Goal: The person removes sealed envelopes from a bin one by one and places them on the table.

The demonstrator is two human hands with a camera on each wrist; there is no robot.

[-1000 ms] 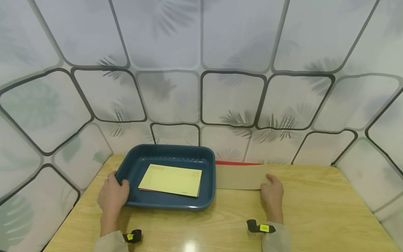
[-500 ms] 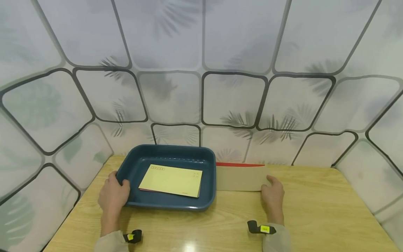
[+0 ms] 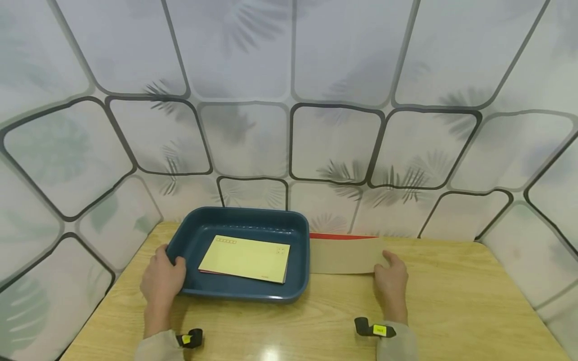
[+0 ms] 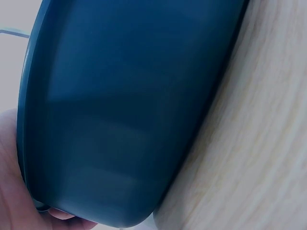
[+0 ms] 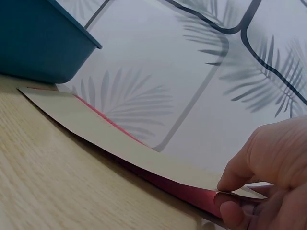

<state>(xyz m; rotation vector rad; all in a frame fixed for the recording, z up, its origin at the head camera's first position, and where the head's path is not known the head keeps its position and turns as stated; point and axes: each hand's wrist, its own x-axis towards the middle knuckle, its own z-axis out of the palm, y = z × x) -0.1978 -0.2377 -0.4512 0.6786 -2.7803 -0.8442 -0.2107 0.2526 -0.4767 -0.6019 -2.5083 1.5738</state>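
Note:
A dark blue plastic basin (image 3: 244, 293) sits on the left part of the table, with a small stack of yellow envelopes (image 3: 246, 258) lying in it. My left hand (image 3: 163, 278) grips the basin's left rim, thumb on the inner side. To the right of the basin lies a tan envelope (image 3: 345, 255) with a red edge (image 3: 338, 235) showing behind it. My right hand (image 3: 392, 281) pinches its right end. In the right wrist view the tan sheet (image 5: 120, 146) bows upward toward the fingers, and a red layer (image 5: 192, 191) shows beneath it. The basin hides the envelope's left end.
The wooden table (image 3: 460, 301) reaches back to a patterned fabric wall (image 3: 334, 140), which also closes in both sides. Each wrist wears a black camera mount (image 3: 375, 327) with a yellow label.
Both hands keep their grips and the basin stays in place. The tan envelope's near edge looks very slightly lower and more bowed than a second ago.

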